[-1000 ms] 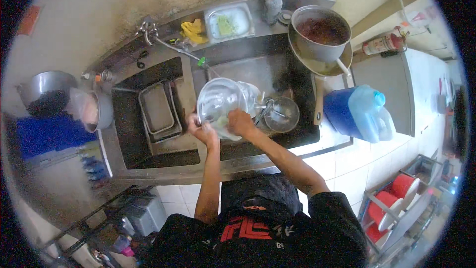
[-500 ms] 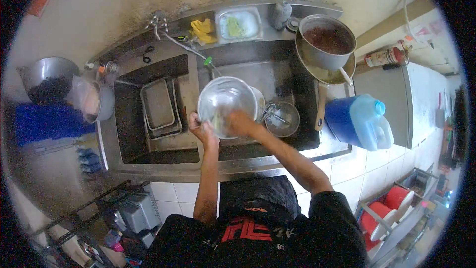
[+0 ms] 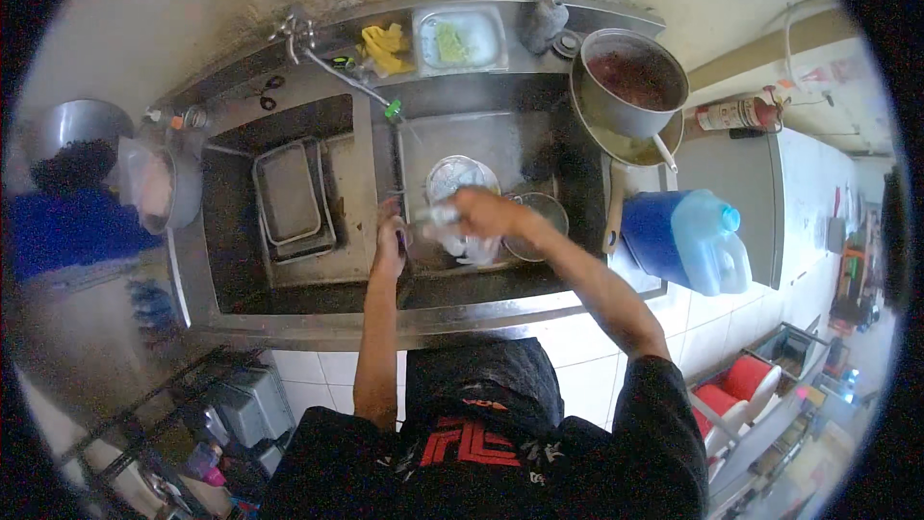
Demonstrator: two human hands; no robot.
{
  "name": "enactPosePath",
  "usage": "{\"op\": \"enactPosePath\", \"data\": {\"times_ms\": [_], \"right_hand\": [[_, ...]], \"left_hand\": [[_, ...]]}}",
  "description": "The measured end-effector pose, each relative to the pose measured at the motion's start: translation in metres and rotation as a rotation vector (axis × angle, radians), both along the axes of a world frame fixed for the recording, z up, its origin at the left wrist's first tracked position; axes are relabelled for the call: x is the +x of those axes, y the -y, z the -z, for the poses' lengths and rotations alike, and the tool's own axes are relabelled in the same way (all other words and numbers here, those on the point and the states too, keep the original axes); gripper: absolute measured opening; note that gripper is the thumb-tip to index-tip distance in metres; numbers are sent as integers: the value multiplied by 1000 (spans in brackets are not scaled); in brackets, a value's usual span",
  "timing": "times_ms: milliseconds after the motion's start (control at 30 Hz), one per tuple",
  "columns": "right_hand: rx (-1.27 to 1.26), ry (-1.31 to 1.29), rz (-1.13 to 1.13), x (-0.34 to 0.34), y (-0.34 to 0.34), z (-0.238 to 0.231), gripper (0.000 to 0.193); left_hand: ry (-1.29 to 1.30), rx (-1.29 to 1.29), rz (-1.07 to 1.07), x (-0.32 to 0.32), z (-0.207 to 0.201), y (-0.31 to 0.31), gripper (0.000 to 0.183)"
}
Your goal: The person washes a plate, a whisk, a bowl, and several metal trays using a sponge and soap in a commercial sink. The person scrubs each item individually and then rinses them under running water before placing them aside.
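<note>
My left hand (image 3: 389, 239) is over the divider between the two sink basins. Its fingers point up and look apart, with nothing visible in them. Over the right basin (image 3: 525, 135), my right hand (image 3: 481, 212) has its fingers curled round something pale and shiny, too smeared by motion to name. Beneath and beyond that hand lies a round metal dish (image 3: 452, 169), partly covered. A second round metal bowl (image 3: 547, 215) sits to its right, partly behind my right forearm. The tap's hose with a green tip (image 3: 393, 109) hangs above the basin's left side.
Rectangular trays (image 3: 292, 195) lie in the left basin. Behind are a yellow cloth (image 3: 385, 46) and a soapy metal tray (image 3: 491, 43). To the right stand a large pot (image 3: 599, 96) on a wide pan and a blue jug (image 3: 707, 241). A pot (image 3: 183, 183) is at the left edge.
The large shiny bowl has left its raised place between my hands, uncovering the round dish beneath. My left hand has moved slightly left. My right hand has moved slightly up.
</note>
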State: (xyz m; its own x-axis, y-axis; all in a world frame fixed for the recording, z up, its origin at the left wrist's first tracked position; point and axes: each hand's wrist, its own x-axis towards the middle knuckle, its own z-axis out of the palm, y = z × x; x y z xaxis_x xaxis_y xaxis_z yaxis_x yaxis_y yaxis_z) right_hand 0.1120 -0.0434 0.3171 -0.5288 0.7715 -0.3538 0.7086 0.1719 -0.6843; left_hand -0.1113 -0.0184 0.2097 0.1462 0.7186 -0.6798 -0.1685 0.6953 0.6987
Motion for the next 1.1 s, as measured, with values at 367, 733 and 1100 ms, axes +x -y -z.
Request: {"op": "enactPosePath", "data": {"times_ms": [367,733,1100], "right_hand": [[520,333,533,15,-16,69,38],[828,-360,653,-24,22,24,37],[-52,-251,886,13,2,65,49]], "left_hand": [[128,204,235,28,-22,20,34],[34,463,313,42,-31,1,29],[-27,469,337,58,-51,8,28]]}}
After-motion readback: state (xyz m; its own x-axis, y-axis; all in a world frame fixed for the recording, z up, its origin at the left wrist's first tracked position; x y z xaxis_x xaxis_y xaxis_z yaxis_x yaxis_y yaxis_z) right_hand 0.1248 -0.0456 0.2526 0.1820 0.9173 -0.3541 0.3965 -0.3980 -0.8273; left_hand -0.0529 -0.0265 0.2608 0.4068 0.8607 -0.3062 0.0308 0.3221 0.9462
